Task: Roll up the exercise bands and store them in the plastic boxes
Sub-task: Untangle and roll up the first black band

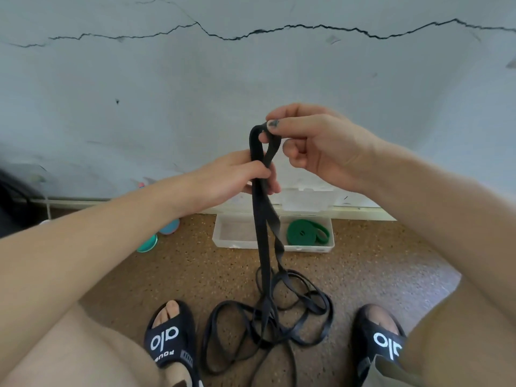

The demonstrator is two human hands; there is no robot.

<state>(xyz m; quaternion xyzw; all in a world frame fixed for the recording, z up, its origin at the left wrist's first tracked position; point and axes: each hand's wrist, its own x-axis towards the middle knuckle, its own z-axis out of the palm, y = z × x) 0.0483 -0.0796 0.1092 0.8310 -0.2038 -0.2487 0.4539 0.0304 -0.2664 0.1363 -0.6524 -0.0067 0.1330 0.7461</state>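
Note:
A long black exercise band [264, 227] hangs from my hands down to a loose tangle on the floor between my feet. My right hand [315, 146] pinches the looped top end of the band between thumb and fingers. Just below it, my left hand [237, 174] grips the two hanging strands together. Against the wall stands a clear plastic box [223, 233] with two compartments. A rolled green band [304, 233] lies in its right compartment. The left compartment looks bare where the black band does not cover it.
The box's open lid [307, 198] leans on a cracked pale wall. Teal and blue round objects [148, 243] sit on the speckled brown floor to the left. My feet in black sandals [170, 339] flank the tangle. A dark object [14, 196] fills the left edge.

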